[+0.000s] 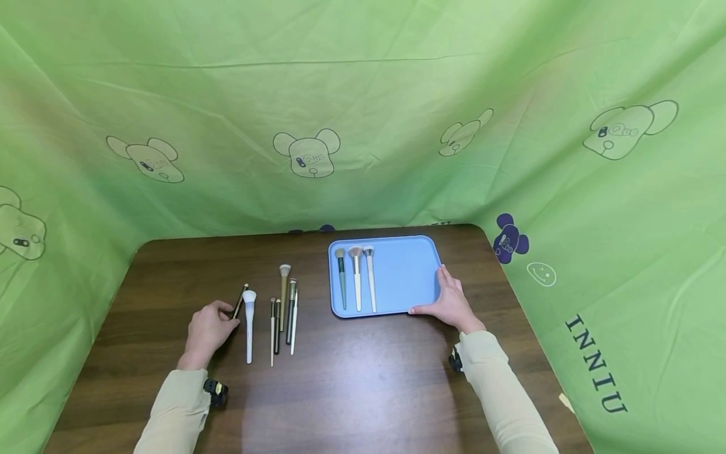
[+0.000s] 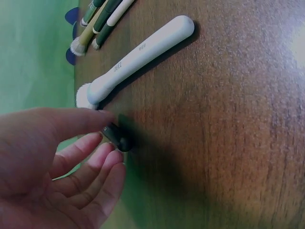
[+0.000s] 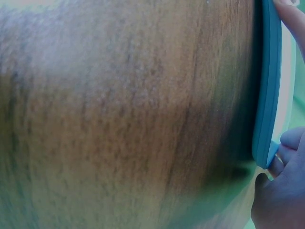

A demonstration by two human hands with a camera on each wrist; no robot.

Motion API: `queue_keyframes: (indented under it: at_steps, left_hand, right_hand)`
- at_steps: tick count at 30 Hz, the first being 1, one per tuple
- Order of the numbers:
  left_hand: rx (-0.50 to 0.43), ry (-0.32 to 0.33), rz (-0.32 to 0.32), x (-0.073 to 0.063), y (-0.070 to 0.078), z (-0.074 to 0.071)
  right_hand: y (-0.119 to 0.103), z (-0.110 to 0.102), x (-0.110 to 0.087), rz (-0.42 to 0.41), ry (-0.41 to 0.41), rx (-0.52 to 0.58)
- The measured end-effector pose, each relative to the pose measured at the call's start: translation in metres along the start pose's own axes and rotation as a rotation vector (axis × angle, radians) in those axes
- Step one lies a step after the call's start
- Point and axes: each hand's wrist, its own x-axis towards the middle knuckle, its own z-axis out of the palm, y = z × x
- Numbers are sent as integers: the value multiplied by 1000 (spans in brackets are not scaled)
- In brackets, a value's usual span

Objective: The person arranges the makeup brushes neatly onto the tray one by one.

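At the left of the table, my left hand point(image 1: 210, 331) pinches a short dark makeup brush point(image 1: 241, 301) near its lower end. In the left wrist view the dark handle end point(image 2: 120, 139) pokes out between thumb and fingers. Just right of it lies a white makeup brush point(image 1: 249, 328), its bristles pointing away from me. My right hand point(image 1: 450, 302) holds the blue tray point(image 1: 405, 277) by its near right corner, thumb along the front rim and fingers on the right side. Three makeup brushes lie side by side in the tray's left part: green point(image 1: 343, 280), white-handled point(image 1: 357, 280) and white point(image 1: 371, 280).
Between the white brush and the tray, several more makeup brushes point(image 1: 292, 315) lie in a loose group on the brown wooden table point(image 1: 351, 384). A green printed cloth point(image 1: 363, 183) hangs behind the table and along its sides.
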Motion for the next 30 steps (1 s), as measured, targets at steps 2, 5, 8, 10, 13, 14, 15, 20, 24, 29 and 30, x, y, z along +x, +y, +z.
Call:
queue_keyframes:
  at_steps: [2, 5, 8, 10, 13, 14, 15, 20, 24, 29, 30]
  left_hand:
    - [6, -24, -20, 0, 1, 0]
    - [20, -44, -41, 1, 2, 1]
    - [25, -53, -56, 2, 3, 2]
    - [21, -55, -61, 3, 3, 2]
    - [19, -59, -60, 4, 3, 3]
    - [18, -60, -59, 4, 2, 3]
    - [18, -60, -56, 4, 2, 4]
    - [7, -58, -53, 4, 1, 6]
    - [-4, -45, -52, 4, 2, 3]
    - [-26, -28, -60, 6, 5, -2]
    - [-31, -23, -58, 7, 5, -3]
  right_hand:
    - [1, 0, 0, 5, -3, 3]
    - [1, 1, -1, 12, -8, 4]
    - [1, 0, -2, 17, -11, 10]
    - [1, 0, -2, 18, -8, 13]
    - [1, 1, -3, 18, -11, 12]
    - [1, 1, -3, 18, -12, 11]
    - [1, 1, -3, 19, -12, 9]
    - [3, 1, -3, 18, -12, 3]
    - [4, 2, -1, 12, -6, -1]
    - [3, 1, 1, 8, -10, 5]
    - [2, 1, 2, 7, -6, 6]
